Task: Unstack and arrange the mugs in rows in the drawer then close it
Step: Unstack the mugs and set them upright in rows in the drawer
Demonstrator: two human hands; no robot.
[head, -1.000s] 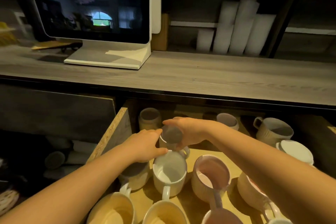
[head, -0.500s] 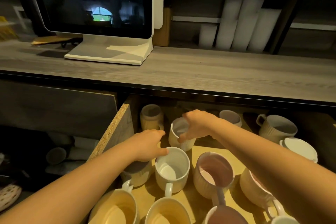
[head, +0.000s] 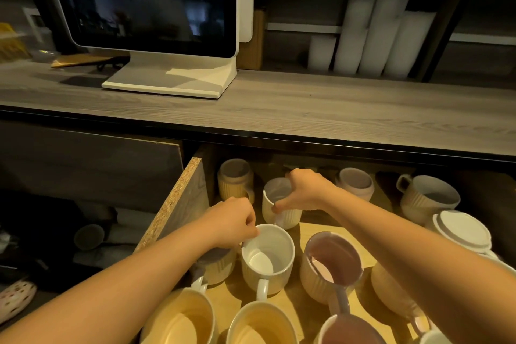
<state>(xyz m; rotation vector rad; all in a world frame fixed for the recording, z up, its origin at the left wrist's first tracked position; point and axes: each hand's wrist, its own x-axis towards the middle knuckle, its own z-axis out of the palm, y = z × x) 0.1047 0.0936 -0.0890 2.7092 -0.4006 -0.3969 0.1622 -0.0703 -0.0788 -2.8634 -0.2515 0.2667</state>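
Ribbed cream mug point(head: 280, 208), upright, white-lined

An open drawer point(head: 178, 201) under a wooden counter point(head: 307, 109) holds many ribbed mugs. The right hand point(head: 304, 190) grips the rim of a cream mug point(head: 279, 204) standing upright toward the back. The left hand point(head: 231, 220) rests its fingers on the rim of a white mug point(head: 268, 257) just in front, whose handle points toward the person. A pink-lined mug point(head: 332, 265) stands just beside the white one. A monitor point(head: 150, 0) stands on the counter.

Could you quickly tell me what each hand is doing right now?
Left hand: closed on the rim of a white mug.
Right hand: gripping a cream mug.
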